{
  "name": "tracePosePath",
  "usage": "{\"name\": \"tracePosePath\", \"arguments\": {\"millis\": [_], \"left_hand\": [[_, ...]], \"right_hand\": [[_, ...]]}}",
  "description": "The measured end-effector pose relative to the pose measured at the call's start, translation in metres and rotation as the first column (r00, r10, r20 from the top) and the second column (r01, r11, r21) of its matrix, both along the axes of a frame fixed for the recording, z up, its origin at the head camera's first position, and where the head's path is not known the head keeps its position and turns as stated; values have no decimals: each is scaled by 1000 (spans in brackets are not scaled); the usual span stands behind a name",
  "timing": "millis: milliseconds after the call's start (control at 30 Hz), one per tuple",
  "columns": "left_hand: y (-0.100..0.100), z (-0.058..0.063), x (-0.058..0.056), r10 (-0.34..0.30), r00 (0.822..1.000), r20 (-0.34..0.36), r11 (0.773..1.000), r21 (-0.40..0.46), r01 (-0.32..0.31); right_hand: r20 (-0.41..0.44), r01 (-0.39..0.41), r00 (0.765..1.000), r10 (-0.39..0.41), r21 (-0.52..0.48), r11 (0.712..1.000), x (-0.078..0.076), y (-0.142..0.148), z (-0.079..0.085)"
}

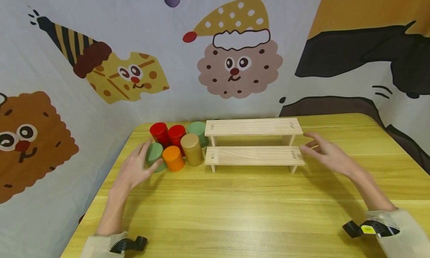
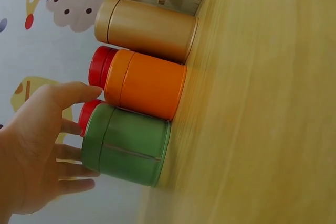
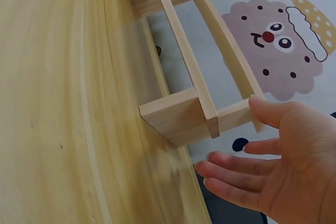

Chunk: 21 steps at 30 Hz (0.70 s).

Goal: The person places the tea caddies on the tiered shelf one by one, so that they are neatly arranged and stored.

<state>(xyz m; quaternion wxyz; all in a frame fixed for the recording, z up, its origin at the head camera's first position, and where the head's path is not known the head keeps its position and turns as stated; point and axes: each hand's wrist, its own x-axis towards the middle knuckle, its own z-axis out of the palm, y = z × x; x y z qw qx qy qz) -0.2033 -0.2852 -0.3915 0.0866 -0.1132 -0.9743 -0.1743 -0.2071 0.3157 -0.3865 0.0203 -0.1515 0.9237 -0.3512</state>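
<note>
My left hand is at the lid of a short green canister, its fingers spread to the far side and the thumb extended toward the orange canister. Right beside these stands a taller gold canister. Two red canisters and another green canister are behind them, partly hidden. My right hand is at the right end of a two-step wooden rack. Its thumb tip is right at the rack's end in the right wrist view, and the other fingers extend loosely below, holding nothing.
The rack's upper step stands behind the lower one, near the table's back edge. Canisters crowd against its left end. The wooden table extends toward me, and a cartoon-printed cloth hangs behind and to the left.
</note>
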Motion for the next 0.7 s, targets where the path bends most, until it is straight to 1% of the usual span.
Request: {"name": "tracePosePath", "arguments": {"millis": [167, 300, 400, 600, 700], "left_hand": [[-5, -1, 0, 19, 996, 84, 998, 62, -25], [-7, -2, -1, 23, 991, 135, 994, 104, -38], [-9, -4, -3, 23, 989, 146, 992, 119, -41], [-10, -8, -8, 16, 990, 142, 990, 133, -35], [-11, -9, -10, 5, 989, 148, 986, 163, -30]], "right_hand": [[12, -11, 1000, 11, 16, 1000, -1, -6, -2], [17, -26, 1000, 25, 10, 1000, -1, -9, -3], [22, -44, 999, 44, -8, 999, -1, -10, -4], [34, -63, 997, 63, -13, 998, -2, -10, -8], [37, -72, 997, 73, -28, 997, -2, -10, -10]]}}
